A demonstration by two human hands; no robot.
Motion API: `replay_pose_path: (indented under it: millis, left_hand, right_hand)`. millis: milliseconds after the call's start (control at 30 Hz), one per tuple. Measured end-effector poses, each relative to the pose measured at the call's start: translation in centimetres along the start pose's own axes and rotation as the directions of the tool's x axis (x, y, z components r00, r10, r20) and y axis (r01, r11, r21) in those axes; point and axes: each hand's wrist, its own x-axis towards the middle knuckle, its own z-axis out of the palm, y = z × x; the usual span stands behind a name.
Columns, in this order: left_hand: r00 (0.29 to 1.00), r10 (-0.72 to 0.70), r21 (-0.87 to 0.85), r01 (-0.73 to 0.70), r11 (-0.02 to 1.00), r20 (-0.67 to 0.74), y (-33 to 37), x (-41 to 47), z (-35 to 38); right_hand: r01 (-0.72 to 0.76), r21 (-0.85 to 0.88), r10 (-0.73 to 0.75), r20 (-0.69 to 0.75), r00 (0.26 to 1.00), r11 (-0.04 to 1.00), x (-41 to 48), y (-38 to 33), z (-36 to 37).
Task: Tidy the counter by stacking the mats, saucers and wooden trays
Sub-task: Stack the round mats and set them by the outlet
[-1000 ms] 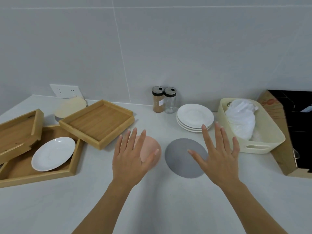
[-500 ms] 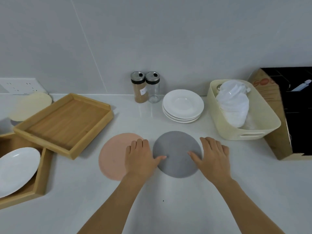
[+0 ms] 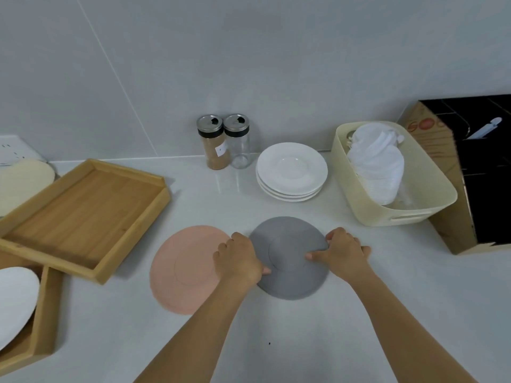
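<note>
A round grey mat (image 3: 290,275) lies on the white counter in front of me. My left hand (image 3: 239,258) grips its left edge and my right hand (image 3: 343,251) grips its right edge, thumbs on top. A pink round mat (image 3: 185,268) lies flat just to its left, partly under my left hand. A beige mat (image 3: 22,178) sits at the far left. A wooden tray (image 3: 83,214) rests on another tray (image 3: 41,319) that holds a white saucer (image 3: 13,297). Three stacked white saucers (image 3: 291,170) stand behind the grey mat.
Two spice jars (image 3: 224,146) stand against the wall. A cream plastic basket (image 3: 392,205) with white cloths sits at the right, next to a cardboard box (image 3: 442,189). A wall socket (image 3: 11,150) is at the far left.
Both hands came down from the air onto the counter and closed on the two sides of the grey mat. The view shifted right and closer.
</note>
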Motion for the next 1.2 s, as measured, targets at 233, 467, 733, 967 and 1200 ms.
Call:
replay_pose_path:
  millis: [233, 467, 733, 967, 1200]
  left_hand:
    - [0.999, 0.010, -0.010, -0.010, 1.000, 0.038, -0.2, 0.7, 0.4]
    - [0.995, 0.079, -0.455, -0.100, 0.885, -0.065, -1.9, 0.5, -0.3]
    - [0.978, -0.012, -0.653, -0.131, 0.746, -0.210, -5.7, -0.1, -4.0]
    - [0.971, -0.201, -0.775, 0.029, 0.631, -0.127, -12.6, 0.2, -4.2]
    - [0.952, -0.256, -0.639, 0.093, 0.763, -0.166, -15.7, 0.0, -3.0]
  right_hand:
    - [0.071, 0.263, -0.079, 0.020, 0.997, 0.962, -0.3, -0.3, 0.2]
    - [0.124, 0.456, -0.123, -0.032, 0.992, 0.881, -1.7, -1.0, 0.7]
    - [0.208, 0.550, -0.215, -0.052, 0.975, 0.809, -2.9, -6.2, 0.3]
    - [0.190, 0.541, -0.292, 0.109, 0.950, 0.819, -3.6, -11.2, 3.7]
    - [0.227, 0.442, -0.322, 0.152, 0.934, 0.868, -4.2, -13.0, 6.9]
